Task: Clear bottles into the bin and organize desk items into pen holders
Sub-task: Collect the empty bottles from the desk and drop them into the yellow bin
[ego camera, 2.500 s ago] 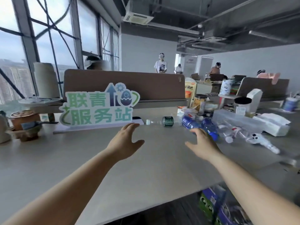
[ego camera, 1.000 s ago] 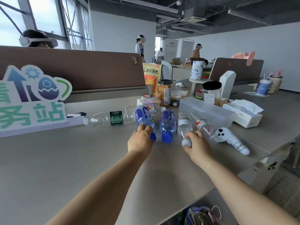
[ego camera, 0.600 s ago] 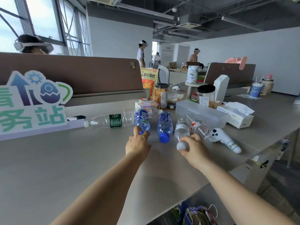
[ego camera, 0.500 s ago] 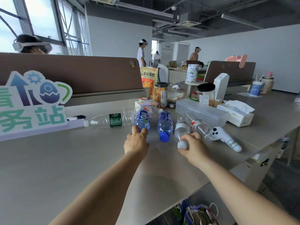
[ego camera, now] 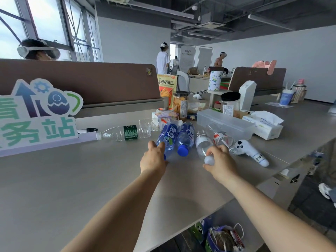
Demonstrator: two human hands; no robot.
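Several empty plastic bottles lie on the grey desk (ego camera: 76,182). My left hand (ego camera: 153,159) grips the cap end of a blue bottle (ego camera: 168,138). A second blue bottle (ego camera: 185,138) with a blue cap lies just right of it. My right hand (ego camera: 219,161) holds the white-capped neck of a clear bottle (ego camera: 202,142). Another clear bottle with a red and white label (ego camera: 221,138) lies beside it. Further left lies a clear bottle with a green label (ego camera: 127,132).
A white handheld controller (ego camera: 251,151) lies right of the bottles, behind it a translucent box (ego camera: 225,122) and a tissue box (ego camera: 263,124). Snack jars and a crisp bag (ego camera: 167,88) stand at the back. A green sign (ego camera: 36,115) stands left. A bag (ego camera: 225,239) sits below the desk edge.
Both hands reached forward from the open desk to the bottle row and took hold of a bottle each. In the last half second they barely moved.
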